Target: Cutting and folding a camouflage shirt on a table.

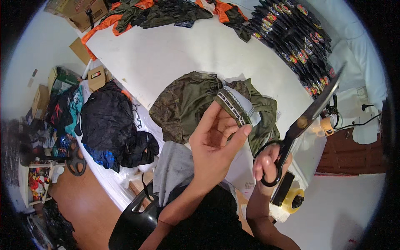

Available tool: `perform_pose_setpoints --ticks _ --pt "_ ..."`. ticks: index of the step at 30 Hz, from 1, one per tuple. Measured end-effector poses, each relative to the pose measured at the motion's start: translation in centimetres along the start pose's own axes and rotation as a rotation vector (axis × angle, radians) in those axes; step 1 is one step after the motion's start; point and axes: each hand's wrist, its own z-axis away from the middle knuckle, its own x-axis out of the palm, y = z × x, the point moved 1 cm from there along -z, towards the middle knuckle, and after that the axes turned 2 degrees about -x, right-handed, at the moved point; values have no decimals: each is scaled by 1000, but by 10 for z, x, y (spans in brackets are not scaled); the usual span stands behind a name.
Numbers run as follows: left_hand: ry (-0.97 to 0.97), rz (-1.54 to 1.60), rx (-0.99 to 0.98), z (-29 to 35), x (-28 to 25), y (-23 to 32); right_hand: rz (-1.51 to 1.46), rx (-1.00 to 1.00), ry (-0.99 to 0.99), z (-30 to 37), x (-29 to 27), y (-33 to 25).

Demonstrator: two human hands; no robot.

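An olive camouflage garment (pixel 177 108) lies bunched on the white table in front of me. My left hand (pixel 211 150) is closed on its edge, lifting a patterned trim band (pixel 230 109) with pale lining behind it. In my right hand (pixel 268 163) is a large pair of scissors (pixel 296 128), with fingers through the black handle loops. Its blades look closed and point up to the far right, away from the cloth. Part of the garment's right side is hidden behind the raised trim and my left hand.
By my right wrist are a dark phone (pixel 282 189) and a yellow tape roll (pixel 295 200). Olive and orange garments (pixel 166 16) line the table's far edge. Black packaged items (pixel 287 35) stack far right. Dark clothing (pixel 108 112) heaps at left, near a black chair (pixel 129 221).
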Motion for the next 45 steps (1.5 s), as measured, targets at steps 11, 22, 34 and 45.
perform_pose_setpoints --ticks 11,22,34,45 --pt "67 23 35 -26 -13 17 631 -130 -226 22 -63 26" --pt "26 -43 40 -24 -9 18 1126 -396 -225 21 -57 -2" --pt "50 -72 54 -28 -2 22 1312 -550 -210 11 -54 -7" --pt "87 -107 38 -31 -6 26 1367 -646 -161 10 -58 -2"
